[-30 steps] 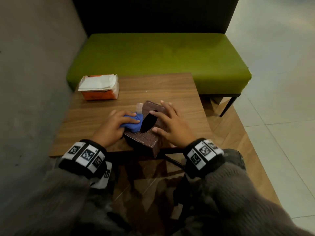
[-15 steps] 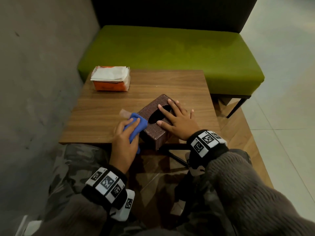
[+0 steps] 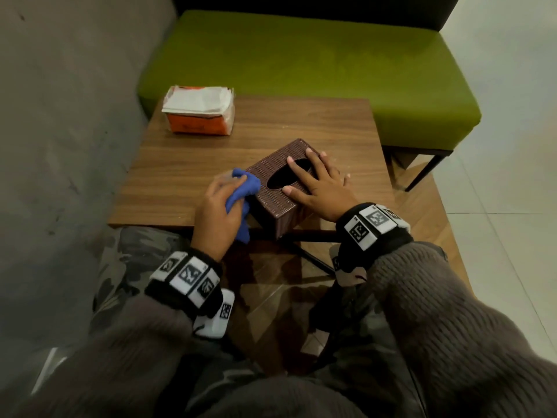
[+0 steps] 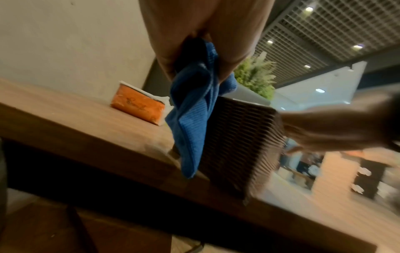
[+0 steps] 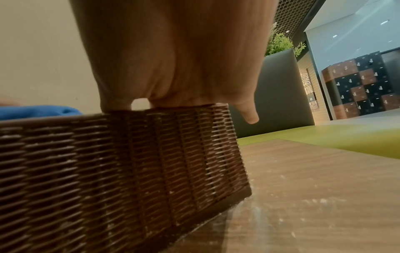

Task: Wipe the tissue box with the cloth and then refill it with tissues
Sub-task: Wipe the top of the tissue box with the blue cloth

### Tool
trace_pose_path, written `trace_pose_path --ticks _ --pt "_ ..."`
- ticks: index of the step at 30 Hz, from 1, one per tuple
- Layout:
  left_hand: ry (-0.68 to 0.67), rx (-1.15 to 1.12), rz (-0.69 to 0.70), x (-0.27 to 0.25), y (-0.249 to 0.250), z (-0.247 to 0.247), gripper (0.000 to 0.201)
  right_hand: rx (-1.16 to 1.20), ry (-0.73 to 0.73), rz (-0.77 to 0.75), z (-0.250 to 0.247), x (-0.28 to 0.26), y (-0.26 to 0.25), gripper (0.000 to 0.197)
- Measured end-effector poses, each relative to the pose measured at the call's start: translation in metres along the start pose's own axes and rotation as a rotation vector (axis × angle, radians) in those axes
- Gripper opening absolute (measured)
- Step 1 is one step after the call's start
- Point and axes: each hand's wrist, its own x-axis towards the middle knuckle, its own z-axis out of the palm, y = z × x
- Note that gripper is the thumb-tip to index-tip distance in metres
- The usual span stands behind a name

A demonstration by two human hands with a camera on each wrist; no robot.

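Head view: left hand (image 3: 217,210) bunching blue cloth (image 3: 241,191) against tissue box (image 3: 272,188), right hand (image 3: 319,185) spread flat on top, right wrist view alone shows dusty weave.

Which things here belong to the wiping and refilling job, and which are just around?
Job: tissue box, steadied by right hand; blue cloth, held by left hand against the box's side; orange tissue pack.
Around: wooden table, green bench, plant.
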Motion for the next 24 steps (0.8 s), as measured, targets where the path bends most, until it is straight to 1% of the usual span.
trace_pose_path --ticks 2,3,5,8,10,11,14,15,16,18,20,22,24 --pt "0.060 0.018 -0.083 0.019 -0.003 0.000 0.036 0.001 -0.004 0.009 -0.001 -0.001 -0.001 0.064" --pt "0.057 0.031 -0.090 0.020 -0.001 0.000 0.037 -0.005 0.001 0.013 -0.001 -0.001 -0.002 0.064" --pt "0.006 0.065 -0.009 0.006 0.010 0.004 0.040 -0.021 0.014 0.017 -0.001 -0.001 -0.002 0.064" --pt "-0.132 0.154 0.155 -0.038 0.029 0.008 0.047 -0.016 0.016 0.022 0.000 0.000 -0.002 0.065" --pt "-0.189 0.196 0.208 -0.046 0.033 0.006 0.049 -0.017 0.010 0.020 0.000 0.000 -0.002 0.065" --pt "-0.180 0.207 0.201 -0.039 0.030 0.004 0.050 -0.019 0.005 0.019 0.000 0.000 -0.003 0.065" --pt "-0.050 0.224 0.079 -0.006 0.017 -0.001 0.050 -0.026 0.000 0.023 0.000 0.001 -0.004 0.065" --pt "-0.045 0.234 0.071 -0.001 0.018 -0.001 0.048 -0.025 0.003 0.027 0.001 0.000 -0.004 0.065" --pt "-0.075 0.250 0.094 -0.003 0.024 0.002 0.047 -0.023 0.007 0.031 0.001 0.000 -0.004 0.065" --pt "-0.186 0.311 0.215 -0.019 0.036 0.009 0.048 -0.021 0.011 0.034 0.001 0.001 -0.003 0.065" --pt "-0.260 0.334 0.316 -0.033 0.041 0.010 0.047 -0.028 0.010 0.029 0.001 0.001 -0.003 0.065" --pt "-0.278 0.338 0.342 -0.027 0.042 0.008 0.039 -0.032 0.006 0.028 0.001 0.002 -0.003 0.064" --pt "-0.289 0.410 0.387 -0.015 0.047 0.009 0.043 -0.027 0.006 0.028 0.000 0.001 -0.003 0.063"
